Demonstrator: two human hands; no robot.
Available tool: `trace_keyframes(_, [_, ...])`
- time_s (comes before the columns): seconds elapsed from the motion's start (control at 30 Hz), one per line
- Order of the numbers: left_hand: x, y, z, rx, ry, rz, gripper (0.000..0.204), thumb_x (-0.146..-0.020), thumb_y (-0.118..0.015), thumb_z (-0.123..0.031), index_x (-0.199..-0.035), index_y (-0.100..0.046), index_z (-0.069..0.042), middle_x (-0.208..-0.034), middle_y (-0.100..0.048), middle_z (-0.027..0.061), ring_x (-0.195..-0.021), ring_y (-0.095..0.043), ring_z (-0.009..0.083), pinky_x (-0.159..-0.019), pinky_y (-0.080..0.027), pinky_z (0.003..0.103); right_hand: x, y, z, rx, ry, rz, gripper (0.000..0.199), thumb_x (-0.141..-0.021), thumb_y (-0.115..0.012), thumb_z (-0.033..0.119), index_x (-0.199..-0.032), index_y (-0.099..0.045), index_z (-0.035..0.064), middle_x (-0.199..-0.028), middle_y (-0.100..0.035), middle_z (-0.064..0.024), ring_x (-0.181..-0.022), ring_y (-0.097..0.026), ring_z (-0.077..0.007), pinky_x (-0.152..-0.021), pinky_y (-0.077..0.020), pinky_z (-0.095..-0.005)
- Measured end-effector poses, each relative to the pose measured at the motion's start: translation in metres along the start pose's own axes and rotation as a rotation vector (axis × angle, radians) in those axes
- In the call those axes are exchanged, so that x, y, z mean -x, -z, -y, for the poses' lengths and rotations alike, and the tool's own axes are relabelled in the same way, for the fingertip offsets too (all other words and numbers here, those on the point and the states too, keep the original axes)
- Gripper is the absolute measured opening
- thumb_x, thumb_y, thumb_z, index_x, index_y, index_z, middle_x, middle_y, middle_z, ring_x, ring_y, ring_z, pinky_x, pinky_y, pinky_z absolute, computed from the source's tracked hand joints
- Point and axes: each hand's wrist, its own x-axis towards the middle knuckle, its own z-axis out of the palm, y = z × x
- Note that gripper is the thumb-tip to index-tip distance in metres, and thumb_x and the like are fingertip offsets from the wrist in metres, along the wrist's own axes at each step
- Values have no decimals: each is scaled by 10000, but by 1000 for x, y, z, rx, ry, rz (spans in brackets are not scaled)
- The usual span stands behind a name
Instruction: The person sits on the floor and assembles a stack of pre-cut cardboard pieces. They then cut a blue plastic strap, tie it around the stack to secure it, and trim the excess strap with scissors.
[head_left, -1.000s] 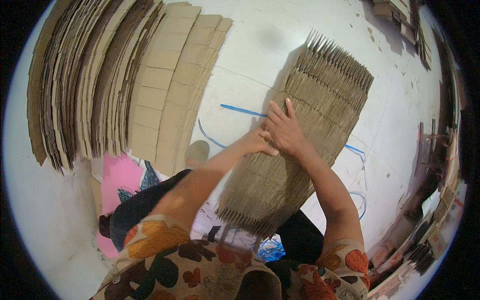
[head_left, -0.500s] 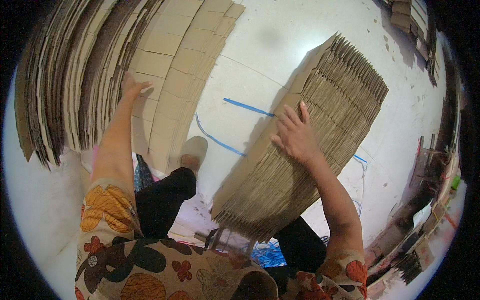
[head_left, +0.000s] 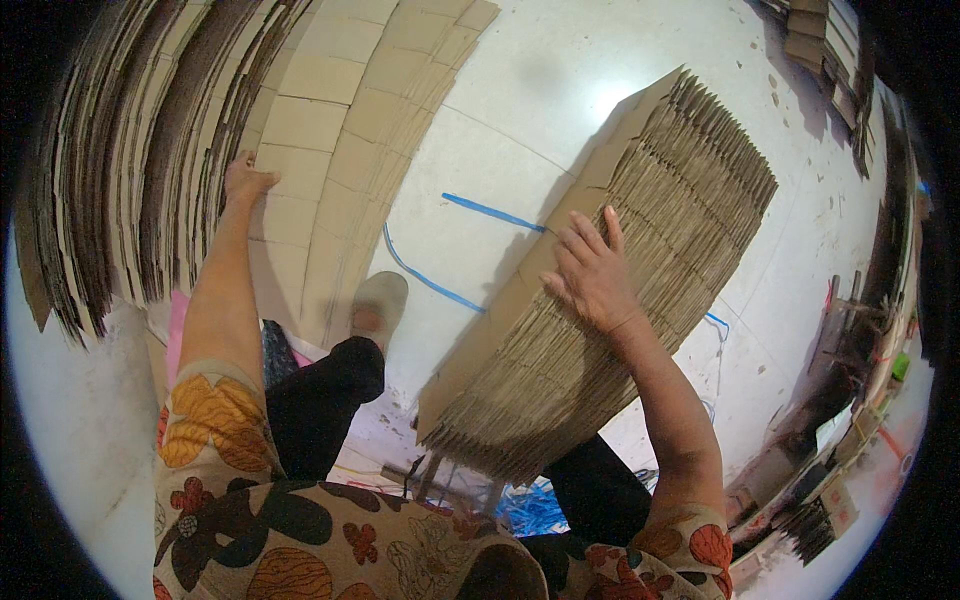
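Note:
A long bundle of folded brown cardboard pieces (head_left: pixel 690 190) stands on edge before me, tilted from lower left to upper right. My right hand (head_left: pixel 595 270) lies on its top near the left edge, fingers apart. To the left, my left hand (head_left: pixel 248 180) is at the edge of a row of leaning flat cardboard sheets (head_left: pixel 300 115). Its fingers are curled at the sheets' edge and its thumb points right; the fingertips are partly hidden. Two blue straps (head_left: pixel 490 212) stick out from the bundle's left side along the floor.
More cardboard stacks (head_left: pixel 120 170) fill the far left. Cardboard also stands at the upper right (head_left: pixel 825 60). A tangle of blue strapping (head_left: pixel 535 508) lies below the bundle. My foot (head_left: pixel 380 300) rests between the sheets and the bundle. Assorted clutter (head_left: pixel 850 400) lines the right edge.
My left hand has moved slightly left along the cardboard sheets, and its fingers have drawn in at their edge. My right hand stays on the bundle.

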Motion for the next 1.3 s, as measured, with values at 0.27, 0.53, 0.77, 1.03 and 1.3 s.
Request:
trace_keyframes(0.27, [-5, 37, -22, 412, -202, -7, 322, -622, -745, -31, -898, -582, 0, -832, -614, 83, -732, -558, 141, -602, -467, 254, 2, 2, -1, -27, -1, 1, 385, -859, -504, 371, -951, -585, 6, -1130, -525, -115, -1220, -382, -264, -1098, -96, -520])
trace_keyframes(0.53, [32, 59, -68, 588, 167, 519, 327, -649, -732, -57, -944, -601, -4, -865, -627, 54, -773, -576, 147, -700, -472, 283, 5, 3, -3, -56, -17, -50, 362, -847, -515, 362, -911, -586, 13, -1133, -523, -120, -1211, -386, -265, -1100, -91, -515])
trace_keyframes(0.77, [60, -47, -85, -309, -390, -199, 748, -647, -757, -316, -1255, -446, -10, -1219, -497, 208, -1141, -446, 348, -958, -367, 405, 5, -1, -5, -37, -7, -44, 377, -845, -502, 364, -926, -593, 8, -1117, -523, -133, -1197, -390, -272, -1093, -92, -526])
trace_keyframes(1.03, [105, -83, -181, -481, -259, 128, 806, -663, -730, -270, -1304, -323, 0, -1348, -366, 196, -1190, -407, 374, -925, -410, 460, 6, -2, -5, -71, 19, -66, 354, -845, -505, 354, -895, -581, 11, -1098, -516, -140, -1173, -403, -279, -1086, -107, -535])
trace_keyframes(1.3, [76, -56, -182, -466, -395, 300, 625, -707, -619, -111, -1249, -355, 54, -1042, -531, 295, -977, -537, 427, -838, -452, 449, 6, -4, -6, -90, 12, -115, 345, -838, -525, 351, -876, -585, 13, -1099, -516, -135, -1165, -410, -279, -1083, -126, -536])
